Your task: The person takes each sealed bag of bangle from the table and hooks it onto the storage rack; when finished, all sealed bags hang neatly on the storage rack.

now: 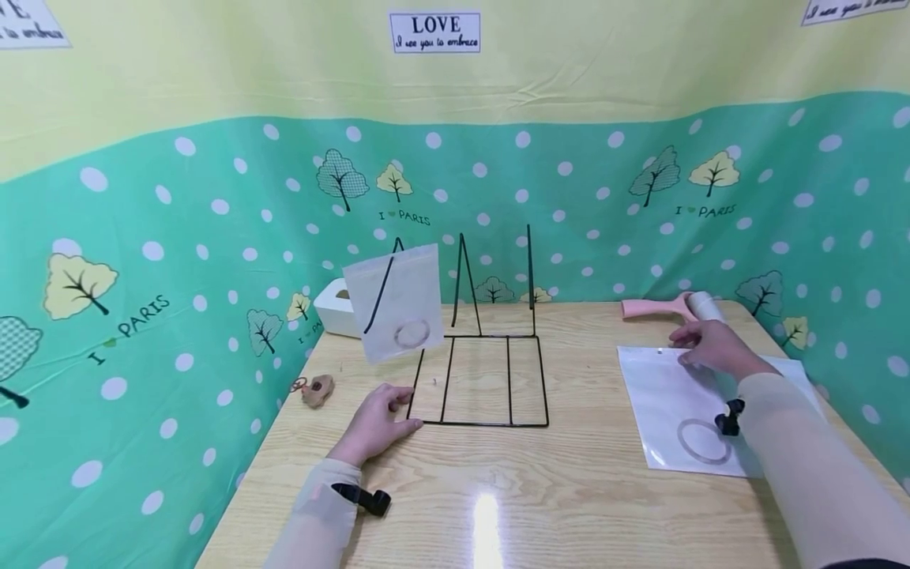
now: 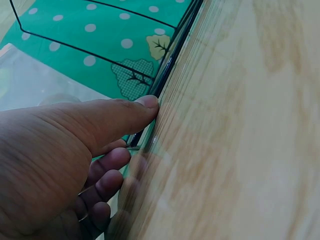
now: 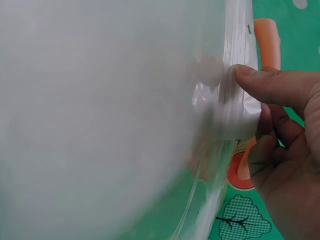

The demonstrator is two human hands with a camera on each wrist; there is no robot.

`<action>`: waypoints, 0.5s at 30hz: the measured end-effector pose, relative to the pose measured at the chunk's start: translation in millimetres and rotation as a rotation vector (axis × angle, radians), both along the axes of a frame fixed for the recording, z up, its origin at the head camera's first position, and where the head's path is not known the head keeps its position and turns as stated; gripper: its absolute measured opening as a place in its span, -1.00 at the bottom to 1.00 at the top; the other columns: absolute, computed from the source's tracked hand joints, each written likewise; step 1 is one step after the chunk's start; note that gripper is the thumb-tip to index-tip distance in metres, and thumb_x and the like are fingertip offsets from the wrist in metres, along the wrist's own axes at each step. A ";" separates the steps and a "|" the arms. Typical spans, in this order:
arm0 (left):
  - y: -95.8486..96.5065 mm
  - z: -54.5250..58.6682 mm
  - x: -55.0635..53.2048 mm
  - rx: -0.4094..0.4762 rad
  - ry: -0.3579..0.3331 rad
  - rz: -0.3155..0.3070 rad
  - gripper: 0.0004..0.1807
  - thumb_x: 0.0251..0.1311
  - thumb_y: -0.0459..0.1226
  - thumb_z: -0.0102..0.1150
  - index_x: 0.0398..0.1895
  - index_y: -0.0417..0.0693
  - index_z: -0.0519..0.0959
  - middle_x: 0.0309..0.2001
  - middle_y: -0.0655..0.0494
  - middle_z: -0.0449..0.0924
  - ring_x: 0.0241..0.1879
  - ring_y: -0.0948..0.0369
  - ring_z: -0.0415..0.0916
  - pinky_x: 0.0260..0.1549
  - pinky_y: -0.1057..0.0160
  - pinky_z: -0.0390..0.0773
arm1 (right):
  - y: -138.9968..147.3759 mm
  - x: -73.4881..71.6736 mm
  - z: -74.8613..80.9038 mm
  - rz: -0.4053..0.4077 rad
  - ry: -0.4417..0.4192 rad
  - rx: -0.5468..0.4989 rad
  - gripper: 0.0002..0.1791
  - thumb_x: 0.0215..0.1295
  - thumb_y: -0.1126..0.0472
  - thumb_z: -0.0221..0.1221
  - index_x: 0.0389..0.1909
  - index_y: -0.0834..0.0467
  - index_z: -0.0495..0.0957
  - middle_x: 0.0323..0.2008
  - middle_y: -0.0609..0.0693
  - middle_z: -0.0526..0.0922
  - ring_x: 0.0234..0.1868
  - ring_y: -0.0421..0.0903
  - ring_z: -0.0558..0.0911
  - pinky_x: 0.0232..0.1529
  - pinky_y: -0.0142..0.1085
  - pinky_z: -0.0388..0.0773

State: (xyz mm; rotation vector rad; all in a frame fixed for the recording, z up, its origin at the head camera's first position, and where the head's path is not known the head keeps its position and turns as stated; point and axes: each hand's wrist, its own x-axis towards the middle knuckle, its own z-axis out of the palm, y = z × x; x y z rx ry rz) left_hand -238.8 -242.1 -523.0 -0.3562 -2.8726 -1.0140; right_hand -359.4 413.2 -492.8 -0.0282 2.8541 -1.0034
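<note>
A black wire rack (image 1: 509, 381) with upright triangular dividers stands on the wooden table. My left hand (image 1: 377, 419) pinches the near left corner of its base; in the left wrist view the thumb (image 2: 135, 107) lies on the wire, the other fingers curled behind. A frosted clear bag (image 1: 421, 288) with a ring-shaped mark leans upright in the rack's left divider. To the right, my right hand (image 1: 714, 348) grips the top edge of another frosted zip bag (image 1: 661, 403), which lies over more bags. In the right wrist view, the thumb presses that bag's zip edge (image 3: 237, 30).
A pink-handled lint roller (image 1: 650, 309) lies at the table's back right, behind the bags. At the back left is a white box (image 1: 334, 316) with an opening on top. A small brown object (image 1: 317, 391) with a red ring sits left of the rack. Green patterned cloth (image 1: 178, 316) surrounds the table.
</note>
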 end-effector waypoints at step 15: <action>2.1 3.5 1.0 0.005 -0.010 0.012 -0.32 0.11 -0.13 0.62 0.29 -0.15 0.61 -0.04 0.15 0.58 -0.07 0.15 0.50 0.01 0.02 0.53 | 10.6 17.5 12.3 0.055 0.016 0.047 -0.68 0.35 0.06 0.42 -0.03 0.21 0.74 -0.01 0.25 0.66 -0.02 0.23 0.55 -0.10 0.07 0.54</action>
